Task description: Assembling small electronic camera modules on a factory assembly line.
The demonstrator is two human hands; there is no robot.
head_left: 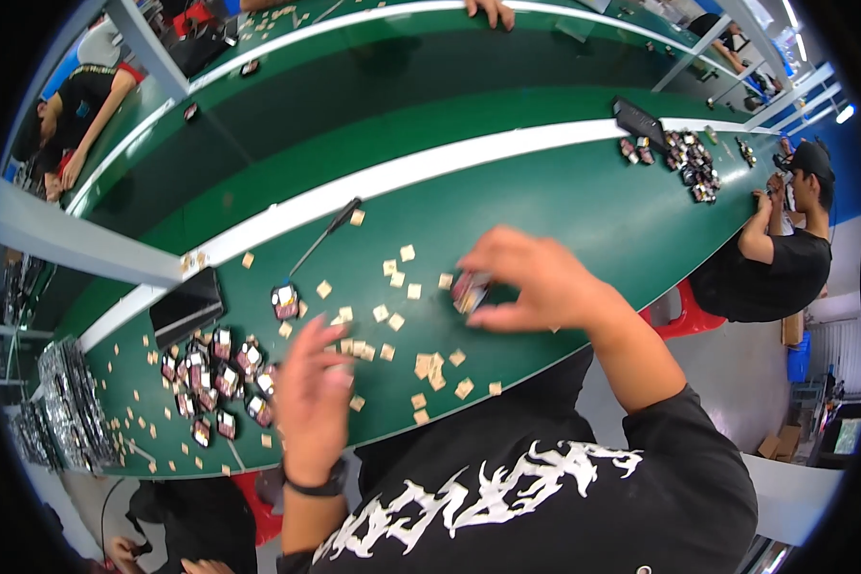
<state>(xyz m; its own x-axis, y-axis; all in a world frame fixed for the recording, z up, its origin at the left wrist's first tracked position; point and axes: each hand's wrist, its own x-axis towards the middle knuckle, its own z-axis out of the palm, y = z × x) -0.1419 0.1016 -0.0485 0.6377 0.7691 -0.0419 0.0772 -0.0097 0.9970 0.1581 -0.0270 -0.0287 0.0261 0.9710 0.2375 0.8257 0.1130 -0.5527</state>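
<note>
My right hand [538,285] grips a small dark part with a pinkish label [469,293] between thumb and fingers, over the green table [564,201]. Further left, my left hand [314,397] has its fingers stretched apart and somewhat blurred by motion; nothing shows in it. Beside it lies a heap of similar dark labelled parts [199,375], partly hidden by the hand. One more such part [284,300] sits alone just beyond my left fingers. Many small beige squares [381,313] are scattered between and around both hands.
A thin tool with a dark handle [340,216] lies beyond my left hand. At the left are a black tray [187,308] and stacked silvery packs [72,402]. Another heap of parts [694,167] lies far right, near a seated co-worker [784,244]. A grey post [77,230] rises at left.
</note>
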